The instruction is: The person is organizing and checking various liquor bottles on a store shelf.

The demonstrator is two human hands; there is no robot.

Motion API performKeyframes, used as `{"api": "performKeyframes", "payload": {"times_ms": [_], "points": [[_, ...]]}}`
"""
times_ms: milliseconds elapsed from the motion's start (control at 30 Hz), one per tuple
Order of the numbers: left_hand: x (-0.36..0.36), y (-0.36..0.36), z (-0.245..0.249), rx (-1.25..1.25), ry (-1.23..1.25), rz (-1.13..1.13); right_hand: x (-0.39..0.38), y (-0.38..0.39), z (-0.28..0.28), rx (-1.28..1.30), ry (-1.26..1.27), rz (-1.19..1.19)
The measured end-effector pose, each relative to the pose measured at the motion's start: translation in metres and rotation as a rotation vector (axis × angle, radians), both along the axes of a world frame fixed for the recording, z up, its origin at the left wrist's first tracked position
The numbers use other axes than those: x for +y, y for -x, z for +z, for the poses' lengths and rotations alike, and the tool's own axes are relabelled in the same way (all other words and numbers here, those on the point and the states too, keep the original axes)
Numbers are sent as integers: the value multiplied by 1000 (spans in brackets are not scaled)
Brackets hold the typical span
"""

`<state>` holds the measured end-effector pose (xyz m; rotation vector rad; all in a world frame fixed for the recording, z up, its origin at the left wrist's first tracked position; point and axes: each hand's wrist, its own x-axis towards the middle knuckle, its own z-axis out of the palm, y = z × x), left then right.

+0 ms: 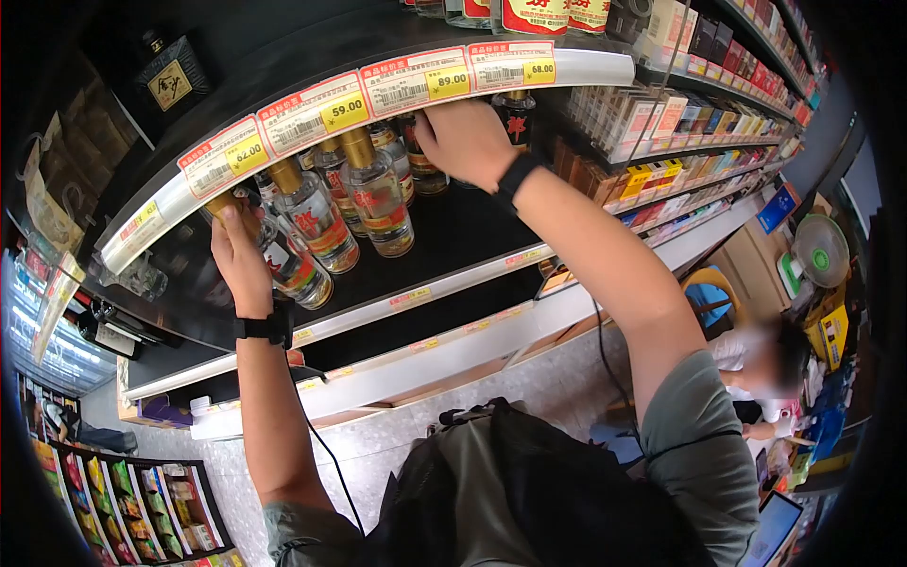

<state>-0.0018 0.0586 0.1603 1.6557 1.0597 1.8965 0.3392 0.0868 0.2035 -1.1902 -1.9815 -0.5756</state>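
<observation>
My left hand (240, 257) is closed around the gold cap of a clear glass liquor bottle (298, 274) at the left front of a dark shelf. Beside it stand two more clear bottles with gold caps and red-and-green labels, a nearer bottle (316, 222) and another bottle (380, 203). My right hand (466, 144) reaches in under the upper shelf, among bottles farther back. Its fingers are partly hidden by the shelf edge, so what they touch does not show. A dark-labelled bottle (513, 118) stands just right of that hand.
A curved price strip (359, 104) runs along the upper shelf edge, above both hands. Cigarette packs fill the racks (661, 118) on the right. A seated person (765, 369) is at lower right, near a fan (820, 250). A snack rack (137, 510) stands at lower left.
</observation>
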Motion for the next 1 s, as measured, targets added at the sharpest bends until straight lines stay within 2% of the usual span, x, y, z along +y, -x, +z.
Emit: {"api": "performKeyframes", "payload": {"times_ms": [33, 100, 233, 300, 367, 433, 567, 667, 833, 900, 1000], "points": [[-2, 2, 0, 3, -3, 6, -17, 1, -7, 39, -52, 53], [-3, 6, -4, -48, -31, -26, -42, 0, -19, 100, 9, 208], [-11, 4, -4, 12, -17, 47, -66, -11, -60, 127, 72, 273], [-22, 0, 0, 46, -25, 107, -78, -17, -80, 148, 206, 265], [-32, 2, -1, 137, -20, 213, -86, -20, -96, 132, 204, 291], [-37, 0, -9, 91, -102, 243, -93, -21, -110, 120, 186, 278], [-68, -16, -7, 100, -39, 146, -100, -26, -135, 102, 245, 246], [-92, -18, -8, 197, -165, 101, -99, -29, -149, 63, 289, 247], [-163, -24, 33, 334, -407, -9, -99, -27, -150, -25, 306, 217], [-196, -33, 62, 280, -429, -86, -99, -28, -150, -24, 255, 227], [-225, -42, 98, 54, -429, -86, -98, -30, -150, -18, 252, 241]]}}
